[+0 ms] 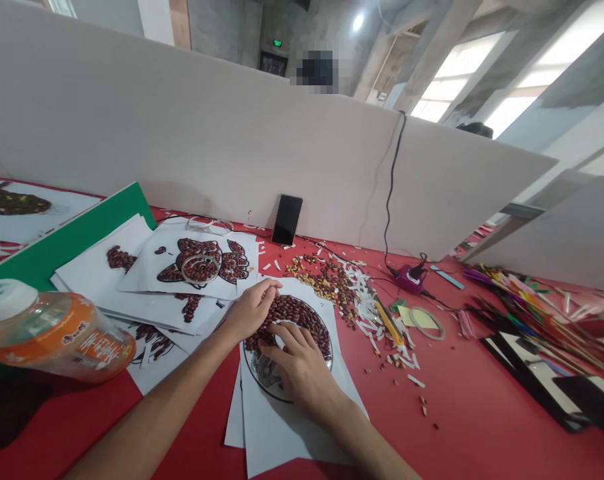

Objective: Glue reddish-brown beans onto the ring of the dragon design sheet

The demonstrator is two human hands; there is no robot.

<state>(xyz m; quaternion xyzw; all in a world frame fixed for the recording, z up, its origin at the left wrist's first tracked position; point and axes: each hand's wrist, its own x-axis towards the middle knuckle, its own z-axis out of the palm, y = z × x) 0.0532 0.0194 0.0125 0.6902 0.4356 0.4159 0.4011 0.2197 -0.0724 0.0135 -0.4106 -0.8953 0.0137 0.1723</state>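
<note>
A white sheet (277, 440) lies before me, printed with a round outlined picture (327, 320). Dark red beans cover much of the circle's upper and right parts; its lower left shows bare printed line work. My right hand (302, 363) rests over the middle of the circle, fingers spread and bent, tips touching the beans. A pale patch shows between its thumb and forefinger. At the circle's upper left edge, my left hand (255, 308) is closed, its fingers pressed together. Whatever it may hold is hidden.
Loose beans and yellow kernels (327, 280), white paper strips (365, 300), a yellow cutter (389, 323) and a tape roll (427, 323) lie right. Bean-covered sheets (147, 287) and a bottle (57, 333) stand left. A phone (287, 220) leans against the partition (207, 140); a purple power adapter (411, 279) is plugged in nearby.
</note>
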